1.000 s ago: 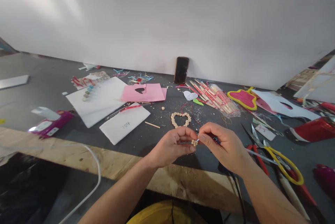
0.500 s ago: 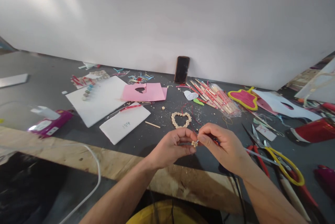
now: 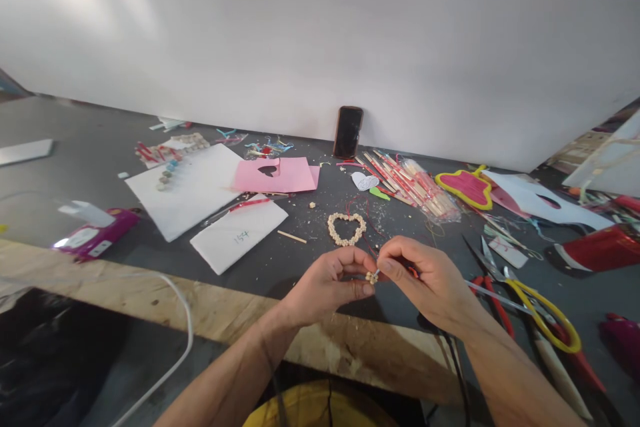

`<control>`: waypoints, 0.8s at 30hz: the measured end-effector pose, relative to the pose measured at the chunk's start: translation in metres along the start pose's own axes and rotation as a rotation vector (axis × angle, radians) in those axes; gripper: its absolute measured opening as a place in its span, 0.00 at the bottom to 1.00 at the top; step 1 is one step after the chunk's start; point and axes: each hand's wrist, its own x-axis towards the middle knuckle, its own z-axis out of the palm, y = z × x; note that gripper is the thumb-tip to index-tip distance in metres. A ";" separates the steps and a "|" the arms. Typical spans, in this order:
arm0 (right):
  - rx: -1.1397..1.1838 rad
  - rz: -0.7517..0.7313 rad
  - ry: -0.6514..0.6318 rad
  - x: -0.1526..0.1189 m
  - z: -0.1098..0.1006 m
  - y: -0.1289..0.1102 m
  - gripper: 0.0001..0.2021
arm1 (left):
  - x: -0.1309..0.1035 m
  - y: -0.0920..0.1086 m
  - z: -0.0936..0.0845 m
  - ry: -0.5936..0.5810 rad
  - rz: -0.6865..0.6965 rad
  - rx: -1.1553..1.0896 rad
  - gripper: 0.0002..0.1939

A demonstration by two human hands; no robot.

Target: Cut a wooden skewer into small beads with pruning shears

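My left hand (image 3: 333, 277) is closed, thumb and fingers pinching a small cluster of beige wooden pieces (image 3: 371, 277). Against it, my right hand (image 3: 425, 277) is also closed in a pinch. A tiny pale tip shows at its fingertips, too small to name. Just beyond my hands, a heart-shaped ring of small beige pieces (image 3: 347, 230) lies flat on the dark table, with thin red thread around it. Below my right hand hangs a black cord (image 3: 457, 374); whatever it joins is hidden. A translucent stick (image 3: 495, 296) shows behind the right wrist.
Scissors with yellow handles (image 3: 545, 317) and red-handled pliers (image 3: 493, 300) lie at right, near a red can (image 3: 600, 248). A phone (image 3: 348, 132) leans on the white board (image 3: 300, 47). Foam sheets (image 3: 240, 234), pink paper (image 3: 295, 174) and a purple power strip (image 3: 107, 234) are leftward.
Both hands stay almost in place, fingertips still together at the beige cluster. The cluster appears slightly lower and turned a little; nothing on the table has moved.
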 end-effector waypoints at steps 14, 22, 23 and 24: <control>-0.027 -0.002 0.001 0.000 0.002 0.000 0.11 | -0.003 -0.003 -0.001 -0.023 0.020 -0.003 0.08; -0.017 0.005 -0.008 -0.001 0.003 0.001 0.10 | -0.003 -0.003 -0.001 -0.011 0.020 0.004 0.08; -0.015 0.008 -0.010 -0.001 0.003 0.001 0.10 | -0.003 -0.004 -0.001 -0.009 0.021 0.007 0.08; -0.012 0.009 -0.010 -0.001 0.004 0.000 0.10 | -0.003 -0.004 -0.001 -0.008 0.021 0.012 0.08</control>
